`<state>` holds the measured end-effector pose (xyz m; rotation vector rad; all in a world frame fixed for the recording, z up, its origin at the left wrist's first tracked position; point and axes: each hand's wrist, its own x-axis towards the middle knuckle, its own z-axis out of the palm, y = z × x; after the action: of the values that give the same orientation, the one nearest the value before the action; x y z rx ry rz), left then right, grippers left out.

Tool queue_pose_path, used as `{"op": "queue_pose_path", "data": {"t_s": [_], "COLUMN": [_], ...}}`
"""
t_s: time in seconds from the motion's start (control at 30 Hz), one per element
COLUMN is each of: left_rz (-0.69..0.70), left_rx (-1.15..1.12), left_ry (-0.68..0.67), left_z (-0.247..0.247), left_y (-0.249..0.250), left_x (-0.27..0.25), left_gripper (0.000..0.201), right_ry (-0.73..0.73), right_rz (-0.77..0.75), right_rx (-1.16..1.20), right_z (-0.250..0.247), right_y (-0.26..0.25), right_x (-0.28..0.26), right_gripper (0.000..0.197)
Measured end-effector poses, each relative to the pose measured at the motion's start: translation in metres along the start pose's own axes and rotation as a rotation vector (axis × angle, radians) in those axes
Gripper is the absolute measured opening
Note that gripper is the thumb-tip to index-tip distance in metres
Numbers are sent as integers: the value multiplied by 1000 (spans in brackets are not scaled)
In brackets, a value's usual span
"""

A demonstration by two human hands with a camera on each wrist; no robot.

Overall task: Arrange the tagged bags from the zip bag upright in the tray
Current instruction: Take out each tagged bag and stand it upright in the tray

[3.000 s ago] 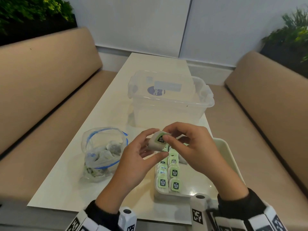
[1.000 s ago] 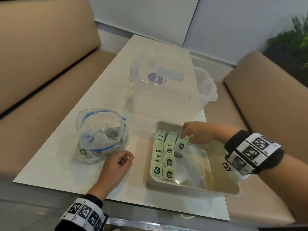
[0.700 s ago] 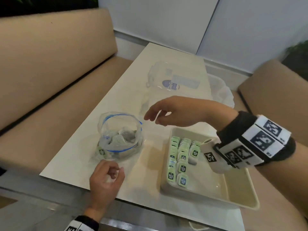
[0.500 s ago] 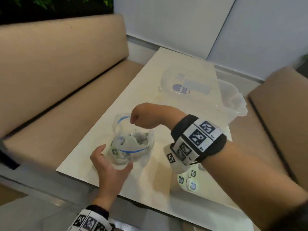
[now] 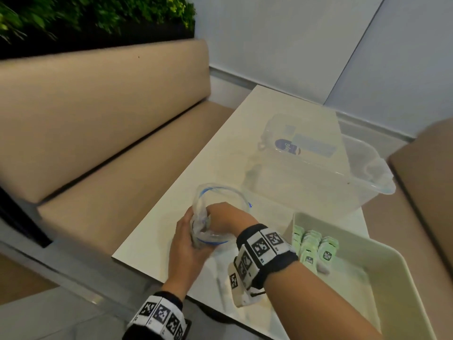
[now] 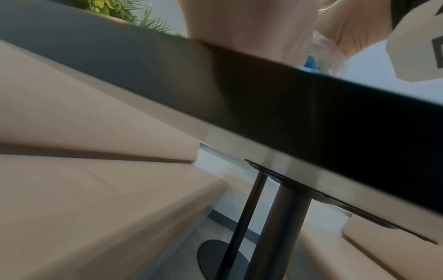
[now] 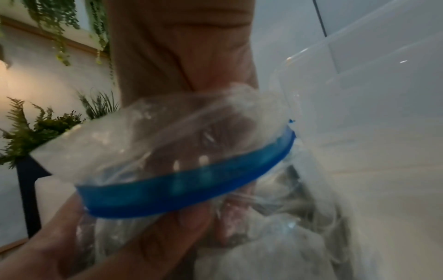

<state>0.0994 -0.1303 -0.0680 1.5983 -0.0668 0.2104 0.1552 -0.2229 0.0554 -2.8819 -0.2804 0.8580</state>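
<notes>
Both hands are on the zip bag [image 5: 221,217] near the table's [image 5: 277,123] front left edge. Left hand [image 5: 187,244] wraps around the bag's outer side, gripping the plastic. Right hand [image 5: 224,218] is plunged down through the blue-rimmed mouth, fingers buried inside, so can't really tell whether they've got hold of anything. Further right, the tagged bags [image 5: 312,246] stand upright in rows in the tray [image 5: 397,290], with a clear storage box [image 5: 326,168] behind it.
</notes>
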Motion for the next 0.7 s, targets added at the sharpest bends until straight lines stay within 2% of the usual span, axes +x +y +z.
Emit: {"op": "queue_pose_path", "data": {"t_s": [0.1,0.2,0.33,0.43,0.57,0.7], "left_rz": [-26,-33,-31,-50,-54,-59], "left_rx": [18,35,62,66,56,38], "left_ry": [8,14,23,16,10,18], "left_z": [0,0,-1,0,-1,-1], "left_y": [-4,-3,-4,-6,-5,-2], "left_x": [1,2,2,2,2,1], "left_gripper": [96,98,100,98,97,97], "right_ry": [22,66,-13,1,4,57], "right_rz": [-46,-97,-140,-143,-153,-120], "right_rx": [64,164,190,150,87,132], "right_z": [8,13,12,10,12,12], "right_y": [2,4,6,6,4,8], "right_x": [4,6,-3,-6,-5,-1], "right_gripper": [29,11,19,10,27,21]}}
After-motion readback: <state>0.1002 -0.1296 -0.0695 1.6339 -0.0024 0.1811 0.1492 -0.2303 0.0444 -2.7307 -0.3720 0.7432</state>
